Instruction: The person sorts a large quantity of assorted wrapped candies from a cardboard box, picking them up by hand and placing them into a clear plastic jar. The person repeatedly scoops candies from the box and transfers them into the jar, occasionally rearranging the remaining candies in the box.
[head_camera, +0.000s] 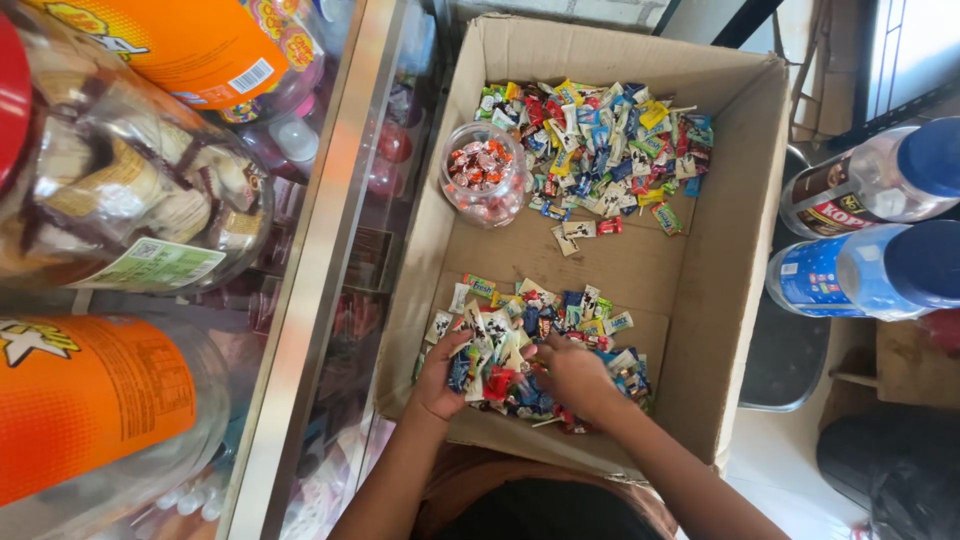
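Head view: your two hands in a cardboard box (735, 250) of wrapped sweets.
Near heap of sweets (535, 345), glossy crinkled wrappers, lies against the front wall; your left hand (443, 375) curls half-closed on a few, your right hand (575, 378) rests palm-down, fingers loosely bent, grip hidden. Bare cardboard strip separates the far heap (600, 140) and round clear jar (484, 172).

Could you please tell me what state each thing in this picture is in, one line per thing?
Cardboard box: open, flaps up.
Near pile of sweets: loose, spread on the box floor.
Far pile of sweets: loose, heaped in the far corner.
Small clear jar: lying in the box, holding red sweets.
Left hand: holding a bunch of sweets.
Right hand: palm down on the near pile.
Two blue-lidded jars: closed, on their sides.
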